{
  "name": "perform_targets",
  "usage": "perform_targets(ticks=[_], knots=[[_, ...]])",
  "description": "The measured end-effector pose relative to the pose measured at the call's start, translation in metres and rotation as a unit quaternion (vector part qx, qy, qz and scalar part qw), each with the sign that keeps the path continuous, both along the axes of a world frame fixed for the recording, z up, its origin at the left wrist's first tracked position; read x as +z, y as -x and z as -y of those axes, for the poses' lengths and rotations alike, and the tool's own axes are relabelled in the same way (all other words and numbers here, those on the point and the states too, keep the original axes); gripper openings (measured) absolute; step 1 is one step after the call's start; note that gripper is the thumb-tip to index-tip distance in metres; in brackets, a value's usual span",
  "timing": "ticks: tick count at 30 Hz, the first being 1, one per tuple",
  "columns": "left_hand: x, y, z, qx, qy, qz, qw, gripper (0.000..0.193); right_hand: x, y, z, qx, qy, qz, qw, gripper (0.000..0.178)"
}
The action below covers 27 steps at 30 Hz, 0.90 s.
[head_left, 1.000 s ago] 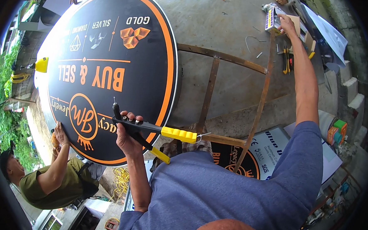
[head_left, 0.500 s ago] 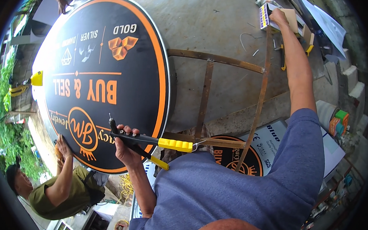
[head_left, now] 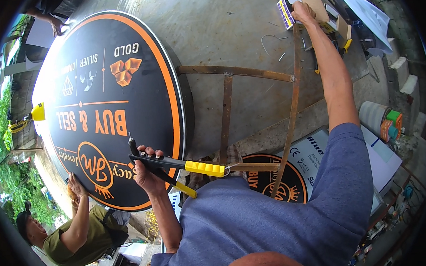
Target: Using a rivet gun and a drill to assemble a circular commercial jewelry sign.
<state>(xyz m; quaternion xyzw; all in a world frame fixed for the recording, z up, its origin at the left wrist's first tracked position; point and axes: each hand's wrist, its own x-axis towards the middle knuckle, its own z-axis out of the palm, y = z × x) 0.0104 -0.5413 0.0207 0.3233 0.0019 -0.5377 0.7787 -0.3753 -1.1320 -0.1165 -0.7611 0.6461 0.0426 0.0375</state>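
Note:
My left hand [head_left: 148, 170] is wrapped round a black hand riveter [head_left: 163, 163] with yellow grips. Its handles are spread and its nose points away over the edge of a large round black sign [head_left: 89, 141] with an orange ring. Stretched out to the far right, my right hand [head_left: 303, 13] reaches into a small open cardboard box [head_left: 286, 12]. The box hides its fingers, so what they hold cannot be made out. A rusty metal frame [head_left: 235, 72] joins the sign's side and runs toward the box and my body.
A person in a green shirt [head_left: 89, 235] touches the sign's near left edge; another person's hand [head_left: 58, 26] is at its far left. A yellow-and-black tool [head_left: 38, 112] lies at the left rim. Pliers [head_left: 346, 45] and wire [head_left: 263, 39] lie near the box.
The whole view has shifted, so the sign now appears lower and further left. My left hand still grips the riveter, and my right hand stays at the box.

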Motion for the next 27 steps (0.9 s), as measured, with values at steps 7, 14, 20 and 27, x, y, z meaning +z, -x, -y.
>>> perform_targets(ticks=[7, 14, 20, 27], knots=[[0.004, -0.002, -0.001, 0.017, -0.011, 0.029, 0.999, 0.043, 0.0, 0.015, -0.001, -0.025, -0.013, 0.068, 0.997, 0.032], [0.003, -0.001, -0.006, 0.026, -0.019, 0.031, 0.999, 0.044, -0.006, 0.034, -0.011, -0.123, -0.023, 0.343, 0.931, 0.025], [0.003, 0.002, -0.004, 0.009, -0.02, 0.032, 0.999, 0.043, -0.002, 0.046, -0.012, -0.162, -0.097, 0.492, 0.85, 0.026], [-0.002, 0.003, -0.006, -0.003, -0.01, 0.023, 1.0, 0.042, -0.005, 0.052, -0.008, -0.164, -0.122, 0.523, 0.828, 0.023]])
